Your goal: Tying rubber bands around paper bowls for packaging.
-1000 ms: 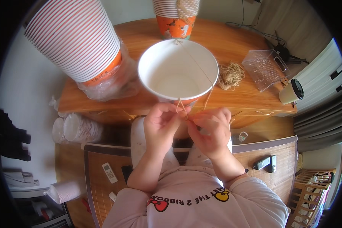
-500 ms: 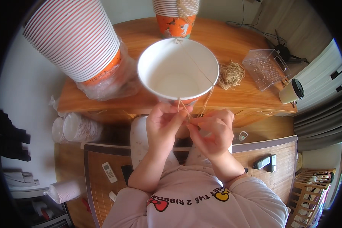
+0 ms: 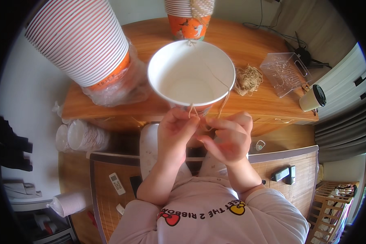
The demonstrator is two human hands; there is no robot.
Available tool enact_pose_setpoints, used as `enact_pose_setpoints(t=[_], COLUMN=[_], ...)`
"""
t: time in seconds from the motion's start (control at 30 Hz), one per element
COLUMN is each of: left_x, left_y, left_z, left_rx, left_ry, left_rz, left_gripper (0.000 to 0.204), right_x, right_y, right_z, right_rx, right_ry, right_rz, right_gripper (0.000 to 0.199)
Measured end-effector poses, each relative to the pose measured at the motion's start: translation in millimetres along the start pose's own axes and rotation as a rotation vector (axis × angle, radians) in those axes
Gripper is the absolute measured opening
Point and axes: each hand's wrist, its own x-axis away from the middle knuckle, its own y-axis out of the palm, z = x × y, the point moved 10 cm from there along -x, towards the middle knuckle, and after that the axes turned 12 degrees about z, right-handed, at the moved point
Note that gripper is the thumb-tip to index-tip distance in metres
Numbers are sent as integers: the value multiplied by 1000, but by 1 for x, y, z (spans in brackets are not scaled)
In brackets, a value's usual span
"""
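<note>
A large white paper bucket [image 3: 179,77] stands upright at the table's front edge, its mouth facing up. Thin beige twine [image 3: 225,101] is tied at its far rim, crosses its mouth and hangs over the near right rim. At the near rim, a loop of the same twine comes down to my hands. My left hand [image 3: 175,132] pinches that loop between thumb and fingertips, just below the rim. Close beside it on the right, my right hand [image 3: 230,136] holds the twine against its index finger, with the thumb held apart. The knot itself is partly hidden by my fingers.
A tall stack of orange-and-white buckets [image 3: 79,44] in clear plastic stands left, a smaller stack [image 3: 188,26] behind. Right of the bucket lie a twine bundle [image 3: 249,80], a clear acrylic box [image 3: 284,73] and a lidded cup [image 3: 312,99]. Wrapped buckets [image 3: 87,136] sit below, left.
My right hand has drawn slightly away from the left, its thumb opening from the pinch. The left hand keeps its hold on the twine by the near rim.
</note>
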Motion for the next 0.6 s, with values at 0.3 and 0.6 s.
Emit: enact_pose_setpoints(t=[0.3, 0.6], left_x=[-3, -3], left_y=[-12, -7], left_z=[-8, -7], left_rx=[-25, -6], left_ry=[-57, -77], left_rz=[-43, -42], left_gripper=[10, 11], right_x=[5, 7], right_y=[1, -1], right_z=[6, 3], right_rx=[-11, -3], right_ry=[-30, -91], right_rz=[68, 91], right_gripper=[38, 35])
